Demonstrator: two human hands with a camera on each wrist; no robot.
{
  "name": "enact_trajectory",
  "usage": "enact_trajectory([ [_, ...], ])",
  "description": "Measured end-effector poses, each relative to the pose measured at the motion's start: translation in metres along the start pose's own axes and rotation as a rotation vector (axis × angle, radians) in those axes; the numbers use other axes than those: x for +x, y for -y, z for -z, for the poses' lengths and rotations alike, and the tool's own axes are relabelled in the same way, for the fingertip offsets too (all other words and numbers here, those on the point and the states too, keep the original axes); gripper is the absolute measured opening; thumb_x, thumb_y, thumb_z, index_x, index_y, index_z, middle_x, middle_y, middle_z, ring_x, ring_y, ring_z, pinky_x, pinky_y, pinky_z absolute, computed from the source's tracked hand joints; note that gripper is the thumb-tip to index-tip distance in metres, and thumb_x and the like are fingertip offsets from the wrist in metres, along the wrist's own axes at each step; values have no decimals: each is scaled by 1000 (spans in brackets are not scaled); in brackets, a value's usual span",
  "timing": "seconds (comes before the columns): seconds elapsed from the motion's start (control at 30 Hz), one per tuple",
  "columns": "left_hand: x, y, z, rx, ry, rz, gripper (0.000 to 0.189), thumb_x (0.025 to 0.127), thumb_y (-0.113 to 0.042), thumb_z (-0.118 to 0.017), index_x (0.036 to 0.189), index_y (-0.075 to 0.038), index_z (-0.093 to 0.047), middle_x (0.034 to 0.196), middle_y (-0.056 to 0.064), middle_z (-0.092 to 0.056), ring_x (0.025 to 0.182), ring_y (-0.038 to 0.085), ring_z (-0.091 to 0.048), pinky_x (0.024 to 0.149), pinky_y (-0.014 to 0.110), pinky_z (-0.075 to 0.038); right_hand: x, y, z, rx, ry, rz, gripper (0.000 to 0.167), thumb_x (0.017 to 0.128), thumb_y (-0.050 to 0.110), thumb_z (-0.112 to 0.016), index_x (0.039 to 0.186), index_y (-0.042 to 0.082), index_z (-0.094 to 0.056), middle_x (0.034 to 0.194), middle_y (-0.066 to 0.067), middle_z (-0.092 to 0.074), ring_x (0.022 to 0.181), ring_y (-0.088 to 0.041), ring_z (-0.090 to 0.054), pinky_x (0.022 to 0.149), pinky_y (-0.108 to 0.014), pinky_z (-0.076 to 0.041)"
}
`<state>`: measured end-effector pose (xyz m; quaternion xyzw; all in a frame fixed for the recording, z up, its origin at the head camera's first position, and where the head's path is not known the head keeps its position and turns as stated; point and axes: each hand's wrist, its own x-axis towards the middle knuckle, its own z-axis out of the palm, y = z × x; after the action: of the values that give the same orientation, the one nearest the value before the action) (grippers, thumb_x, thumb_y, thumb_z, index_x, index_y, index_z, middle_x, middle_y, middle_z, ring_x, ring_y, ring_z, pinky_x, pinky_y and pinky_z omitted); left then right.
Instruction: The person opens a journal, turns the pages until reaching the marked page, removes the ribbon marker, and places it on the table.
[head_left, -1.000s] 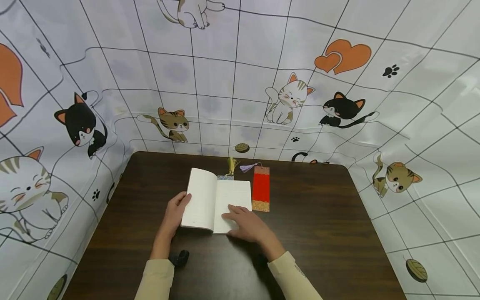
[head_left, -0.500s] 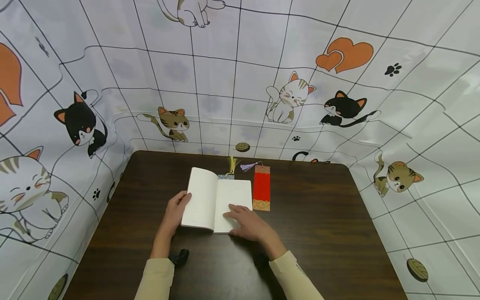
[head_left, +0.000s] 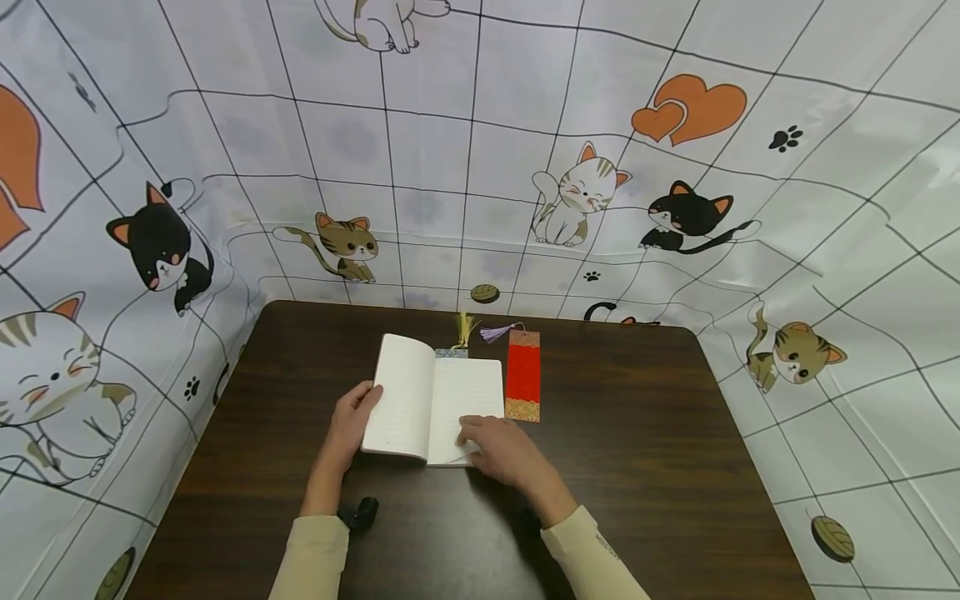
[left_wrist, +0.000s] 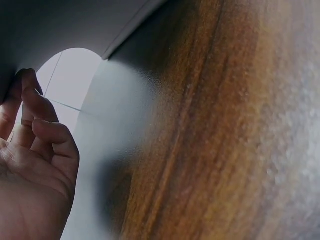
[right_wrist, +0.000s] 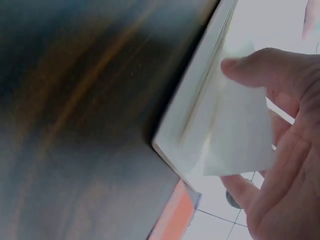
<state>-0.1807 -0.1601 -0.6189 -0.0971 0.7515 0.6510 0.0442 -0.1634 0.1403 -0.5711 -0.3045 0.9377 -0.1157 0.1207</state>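
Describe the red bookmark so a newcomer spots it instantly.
On the dark wooden table, find the open notebook. Right of it lies the red bookmark. Its red middle and purple tassel set it apart from the blue-grey piece with the yellow tassel.

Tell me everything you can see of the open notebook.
The notebook lies open on the dark, wood-look table, its white pages faintly ruled, with no writing I can make out. Its right half rests on the table; its left half tilts up, the outer edge gripped by the left hand. The right hand pinches a lifted leaf near the lower right corner. A blue-grey bookmark shows past its top edge; a red bookmark lies beside its right edge.
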Motion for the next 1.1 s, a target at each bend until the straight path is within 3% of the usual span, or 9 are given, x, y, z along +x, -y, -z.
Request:
enact_trajectory([
  [0.13,-1,-1,1,1,11,2,50,112,-52,-53,135,-9,-67,103,3,-67,86,18,-63,77,32,-53,-3,0,-2,32,-90,-67,50,94,16,-82,141,24,-68,165,-7,-52,151,-32,-49,122,-62,-39],
  [0.3,-1,-3,1,-14,6,2,50,112,-51,-53,134,-8,-67,101,2,-66,86,17,-62,76,31,-52,-3,-3,-2,133,-264,-145,101,83,12,-92,166,30,-38,180,-11,-22,157,-40,-37,121,-71,-35],
  [0.47,0,-4,2,-7,10,13,50,112,-52,-53,135,-9,-67,103,3,-66,87,18,-62,77,31,-52,-3,-5,-3,296,-405,-188,123,78,3,-94,172,31,-20,183,-4,-5,160,-40,-34,112,-59,-51],
  [0.63,0,-4,2,11,14,10,51,112,-52,-52,137,-10,-67,108,6,-67,90,18,-62,79,32,-52,-1,-1,-4,556,-487,-234,120,85,0,-87,174,30,-11,182,0,-11,159,-37,-40,106,-56,-55],
  [0.73,1,-5,2,12,20,22,51,112,-51,-52,139,-10,-66,111,8,-68,91,18,-62,80,31,-51,0,6,-9,742,-446,-277,116,94,13,-85,174,35,-4,179,-2,-25,148,-36,-55,104,-57,-57],
  [0.83,1,-6,3,10,44,54,52,114,-49,-50,144,-8,-63,120,15,-66,95,20,-61,84,32,-51,1,14,-18,879,-368,-308,110,99,25,-80,173,43,-1,174,-3,-38,131,-31,-69,99,-51,-61],
  [0.97,2,-6,3,18,71,109,58,115,-46,-47,154,-4,-56,138,22,-64,107,20,-61,93,31,-48,1,26,-28,934,-292,-253,96,103,24,-71,173,40,-6,169,-6,-46,116,-23,-76,96,-39,-62],
  [1.1,4,-8,2,4,82,124,59,116,-44,-46,155,-1,-55,138,23,-67,106,15,-64,94,29,-50,3,34,-33,864,-257,-138,80,106,15,-62,172,32,-20,168,-7,-47,117,-22,-73,96,-35,-60],
])
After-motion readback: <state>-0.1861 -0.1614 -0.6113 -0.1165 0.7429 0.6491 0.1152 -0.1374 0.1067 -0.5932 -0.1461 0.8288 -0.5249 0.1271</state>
